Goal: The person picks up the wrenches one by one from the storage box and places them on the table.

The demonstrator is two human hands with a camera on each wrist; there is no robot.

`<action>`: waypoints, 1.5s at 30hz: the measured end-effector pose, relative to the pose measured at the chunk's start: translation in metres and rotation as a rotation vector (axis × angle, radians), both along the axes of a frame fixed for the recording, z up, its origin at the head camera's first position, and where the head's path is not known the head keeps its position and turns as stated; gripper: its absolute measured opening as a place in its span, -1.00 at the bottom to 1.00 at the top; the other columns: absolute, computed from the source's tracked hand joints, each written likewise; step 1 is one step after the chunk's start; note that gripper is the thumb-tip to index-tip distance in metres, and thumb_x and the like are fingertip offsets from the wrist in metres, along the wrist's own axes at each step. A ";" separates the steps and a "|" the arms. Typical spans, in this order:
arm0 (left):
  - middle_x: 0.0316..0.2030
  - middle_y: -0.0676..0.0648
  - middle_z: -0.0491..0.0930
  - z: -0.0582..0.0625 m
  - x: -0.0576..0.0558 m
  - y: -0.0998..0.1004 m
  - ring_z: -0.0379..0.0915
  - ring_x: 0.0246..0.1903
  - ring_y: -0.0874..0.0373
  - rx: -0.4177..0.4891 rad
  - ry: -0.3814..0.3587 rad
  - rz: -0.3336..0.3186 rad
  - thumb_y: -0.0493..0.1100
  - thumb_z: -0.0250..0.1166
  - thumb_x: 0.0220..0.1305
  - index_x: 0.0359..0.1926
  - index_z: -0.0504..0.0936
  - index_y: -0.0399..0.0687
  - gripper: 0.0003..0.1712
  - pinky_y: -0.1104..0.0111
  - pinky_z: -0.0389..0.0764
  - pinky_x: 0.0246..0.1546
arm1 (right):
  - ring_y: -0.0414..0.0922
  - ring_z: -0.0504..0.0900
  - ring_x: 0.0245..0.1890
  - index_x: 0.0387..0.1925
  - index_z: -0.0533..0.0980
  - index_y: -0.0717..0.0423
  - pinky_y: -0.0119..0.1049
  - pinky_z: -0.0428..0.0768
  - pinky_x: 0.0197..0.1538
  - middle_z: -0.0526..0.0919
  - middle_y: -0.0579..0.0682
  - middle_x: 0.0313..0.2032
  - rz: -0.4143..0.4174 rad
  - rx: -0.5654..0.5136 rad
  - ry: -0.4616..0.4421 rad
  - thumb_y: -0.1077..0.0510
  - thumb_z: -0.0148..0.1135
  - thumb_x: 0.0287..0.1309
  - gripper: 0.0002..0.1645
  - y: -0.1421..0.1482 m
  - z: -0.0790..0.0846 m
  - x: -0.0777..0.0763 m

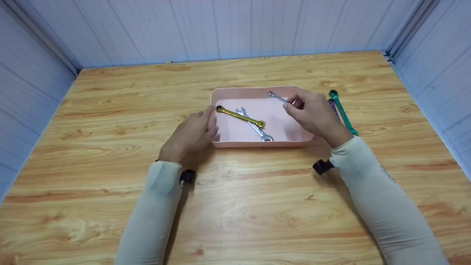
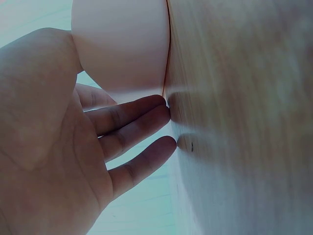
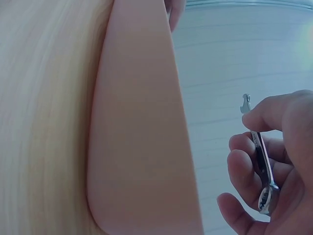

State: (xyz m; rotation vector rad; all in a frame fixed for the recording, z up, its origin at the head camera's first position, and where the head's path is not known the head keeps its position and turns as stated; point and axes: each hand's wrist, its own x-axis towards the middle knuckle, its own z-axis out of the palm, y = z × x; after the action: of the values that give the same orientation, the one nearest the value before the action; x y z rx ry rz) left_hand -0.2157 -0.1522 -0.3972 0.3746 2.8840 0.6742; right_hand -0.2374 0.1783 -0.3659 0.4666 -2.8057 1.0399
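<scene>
My right hand [image 1: 312, 110] pinches a small silver wrench [image 1: 278, 96] between thumb and fingers, above the right part of a shallow pink tray [image 1: 263, 144]. In the right wrist view, the wrench [image 3: 262, 159] slants past the thumb, with its ring end near the palm. My left hand [image 1: 193, 132] rests against the tray's left side with fairly straight fingers; in the left wrist view its fingertips [image 2: 159, 110] are right at the table beside the tray wall [image 2: 122, 44]. Inside the tray, a gold ratchet wrench [image 1: 239, 116] lies across a larger silver wrench [image 1: 255, 127].
Right of the tray, a green ratchet wrench [image 1: 343, 112] lies on the wooden table [image 1: 239, 206]. Beside it is a purple wrench [image 1: 333, 105], partly hidden by my right hand. Pale panel walls [image 1: 235, 29] border the table at the back and both sides.
</scene>
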 end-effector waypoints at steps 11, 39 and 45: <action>0.19 -0.15 0.48 -0.001 0.003 0.001 0.37 0.06 0.06 0.024 -0.010 0.018 0.06 -0.05 0.55 0.62 -0.11 0.03 -0.23 0.14 0.40 0.11 | -0.07 0.43 -0.50 -0.19 0.63 0.12 -0.28 0.35 -0.45 0.58 0.02 -0.45 -0.033 -0.018 0.027 -0.02 0.21 0.37 -0.72 0.011 0.005 -0.001; 0.32 -0.17 0.38 0.000 0.001 0.002 0.36 0.07 0.05 0.019 -0.013 0.010 0.06 -0.06 0.54 0.61 -0.07 -0.03 -0.23 0.13 0.38 0.21 | -0.09 0.50 -0.46 -0.15 0.63 0.12 -0.38 0.37 -0.47 0.61 0.03 -0.42 -0.090 -0.098 -0.022 0.00 0.21 0.38 -0.73 0.032 0.007 -0.009; 0.37 -0.16 0.33 0.001 0.001 0.003 0.34 0.09 0.05 0.013 -0.023 0.024 0.09 -0.15 0.56 0.61 -0.08 -0.01 -0.26 0.13 0.36 0.25 | -0.09 0.53 -0.45 -0.15 0.64 0.13 -0.36 0.39 -0.44 0.62 0.04 -0.42 -0.099 -0.088 -0.006 -0.03 0.19 0.38 -0.69 0.036 0.009 -0.009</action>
State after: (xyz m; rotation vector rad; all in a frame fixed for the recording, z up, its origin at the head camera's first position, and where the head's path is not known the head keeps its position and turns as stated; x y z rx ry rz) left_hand -0.2146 -0.1491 -0.3964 0.3327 2.8684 0.6967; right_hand -0.2464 0.2139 -0.3574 0.3124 -2.7436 1.1391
